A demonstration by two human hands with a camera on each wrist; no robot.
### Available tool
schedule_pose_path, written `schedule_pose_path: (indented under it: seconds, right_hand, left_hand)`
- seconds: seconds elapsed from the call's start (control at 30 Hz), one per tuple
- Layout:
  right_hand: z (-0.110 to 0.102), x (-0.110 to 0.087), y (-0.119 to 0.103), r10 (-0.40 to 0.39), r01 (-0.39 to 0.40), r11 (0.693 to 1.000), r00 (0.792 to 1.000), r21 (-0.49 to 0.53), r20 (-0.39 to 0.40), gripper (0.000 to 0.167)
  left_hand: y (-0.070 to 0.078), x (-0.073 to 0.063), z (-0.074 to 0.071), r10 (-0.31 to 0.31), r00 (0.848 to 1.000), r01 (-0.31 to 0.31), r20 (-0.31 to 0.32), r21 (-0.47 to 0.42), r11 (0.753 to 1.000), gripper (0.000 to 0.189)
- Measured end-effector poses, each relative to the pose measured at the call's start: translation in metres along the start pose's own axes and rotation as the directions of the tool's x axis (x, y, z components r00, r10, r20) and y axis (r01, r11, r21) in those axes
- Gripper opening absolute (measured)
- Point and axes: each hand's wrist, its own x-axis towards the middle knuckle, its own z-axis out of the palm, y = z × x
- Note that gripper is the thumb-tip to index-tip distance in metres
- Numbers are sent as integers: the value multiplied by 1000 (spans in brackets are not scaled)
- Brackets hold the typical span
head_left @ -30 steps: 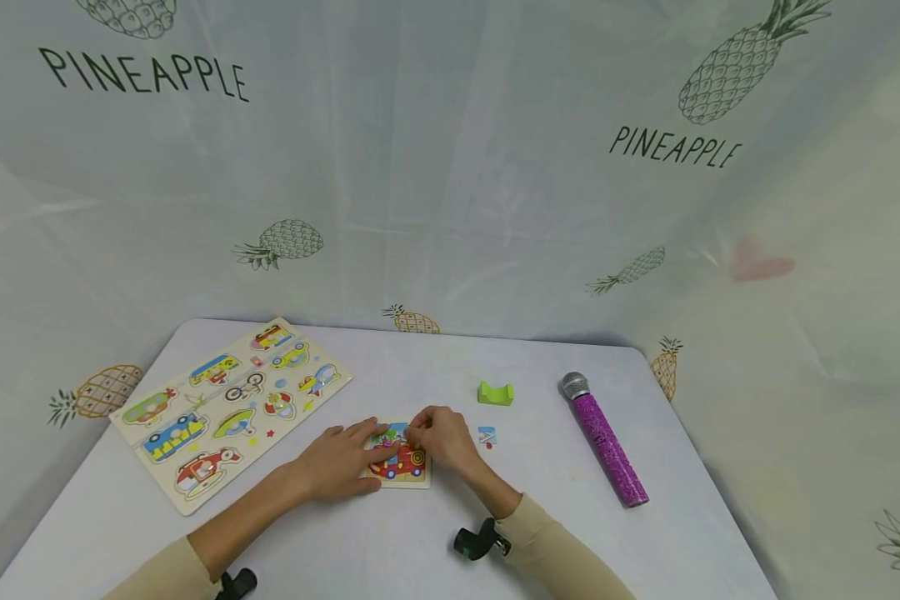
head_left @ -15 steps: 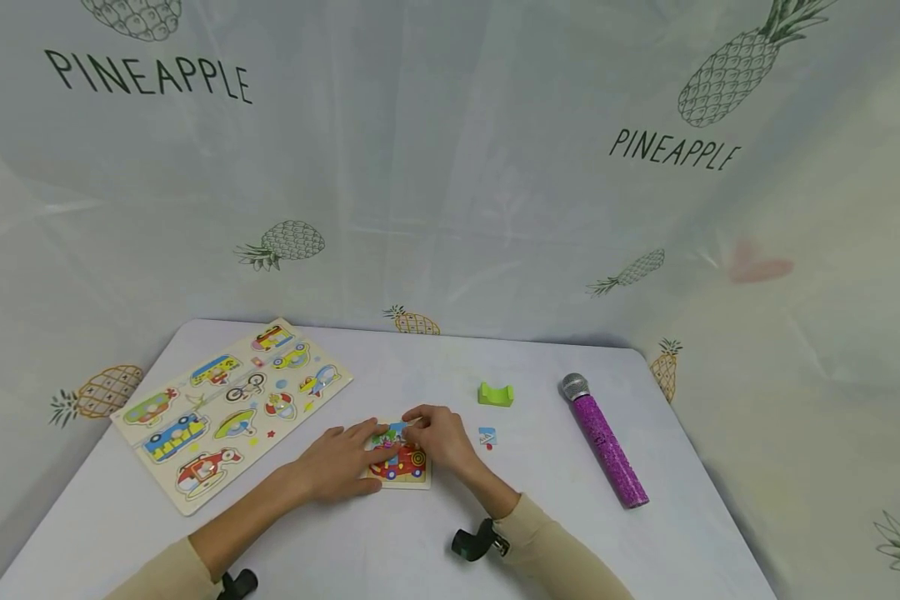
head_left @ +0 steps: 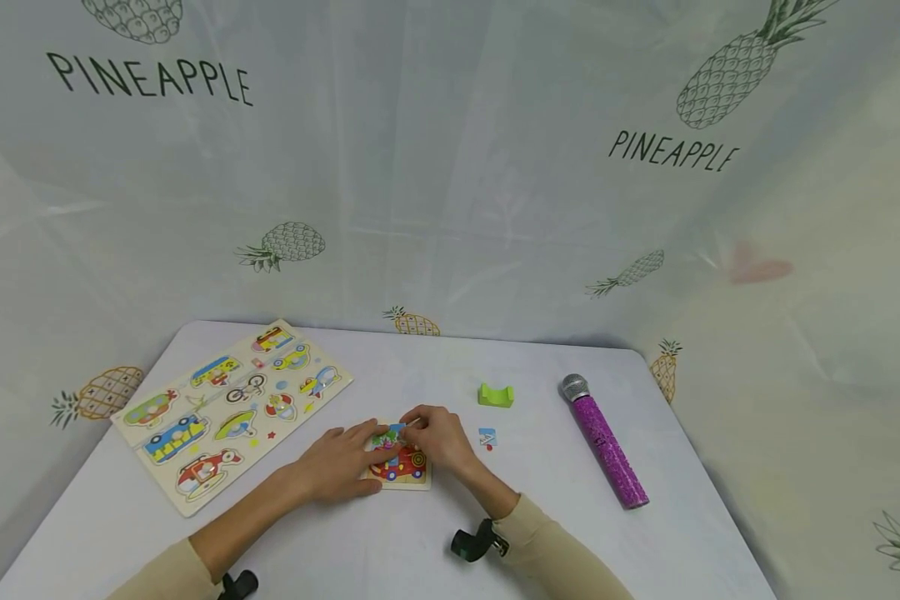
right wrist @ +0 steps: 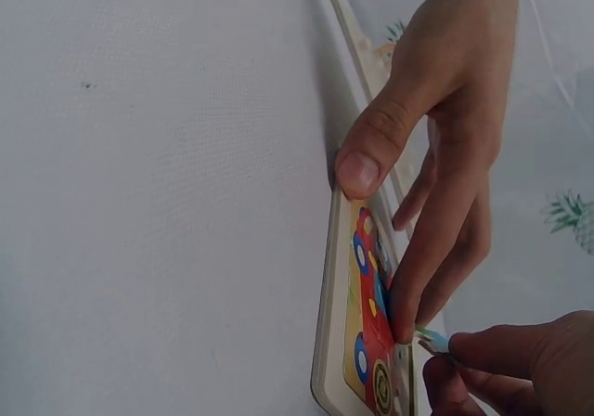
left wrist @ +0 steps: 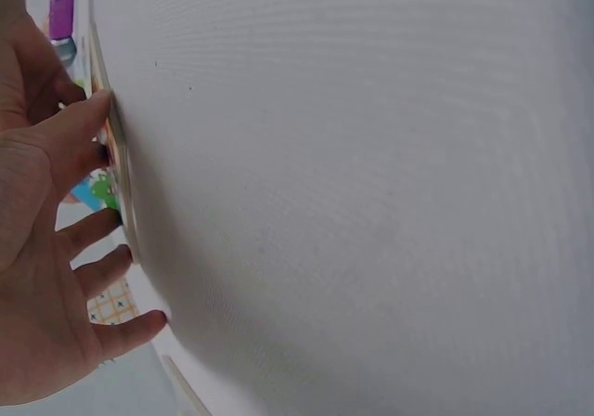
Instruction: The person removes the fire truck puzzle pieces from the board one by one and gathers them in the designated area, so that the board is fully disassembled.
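Note:
A small wooden jigsaw board with a red car picture lies at the middle of the table. My left hand rests on its left side, fingers spread; in the right wrist view that hand has its thumb at the board's edge. Over the upper right part of the board, my right hand pinches a light blue and green puzzle piece between thumb and finger. The piece touches or nearly touches the board's top; its exact fit is hidden. Another blue puzzle piece lies right of the right hand.
A large wooden vehicle puzzle lies at the left. Behind the right hand stands a green cradle-shaped block. A glittery purple microphone lies at the right. A pineapple-print curtain hangs behind the white table.
My right fingers have shifted very slightly over the upper part of the board, with the piece still pinched. My left hand stays where it was.

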Motion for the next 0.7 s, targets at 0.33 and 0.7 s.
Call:
schedule_pose_path:
  seconds: [0.33, 0.7]
  right_hand:
    - [-9, -3, -2, 2, -3, 999, 1000, -38, -25, 15]
    - [-45, -6, 8, -4, 3, 999, 1000, -46, -28, 13]
  left_hand:
    - [2, -1, -5, -2, 1000, 2, 18, -18, 1000, 56]
    - [-1, 1, -2, 18, 1000, -18, -7, -1, 1000, 57]
